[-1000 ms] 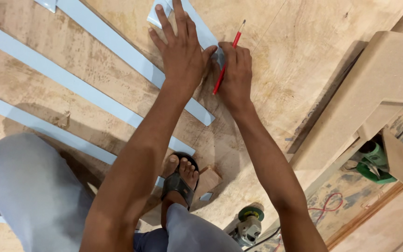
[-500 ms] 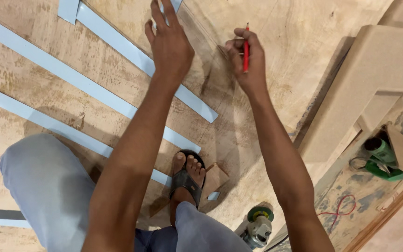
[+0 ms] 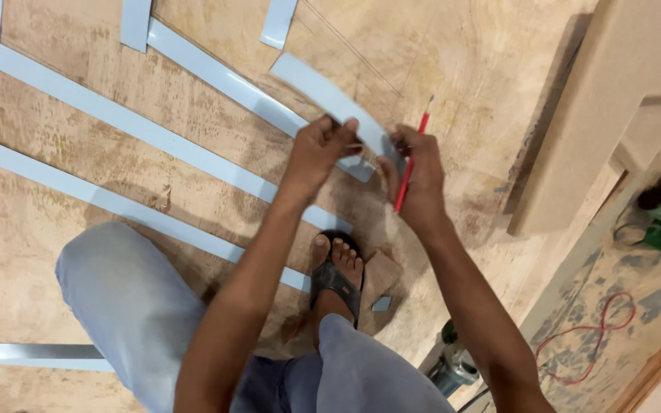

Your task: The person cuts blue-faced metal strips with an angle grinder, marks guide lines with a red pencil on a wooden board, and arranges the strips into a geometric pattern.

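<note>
A short pale-blue strip [image 3: 330, 103] has been lifted off the plywood sheet [image 3: 460, 46], where half a second ago both hands were apart and clear of it. Its near end is now pinched by the fingers of the left hand [image 3: 319, 149] and steadied by the right hand [image 3: 415, 172], whose fingers are also closed around a red pencil [image 3: 411, 160]. The work is judged to have moved from marking to handling the piece, while the long pale-blue strips [image 3: 116, 122] lie flat beside it.
</note>
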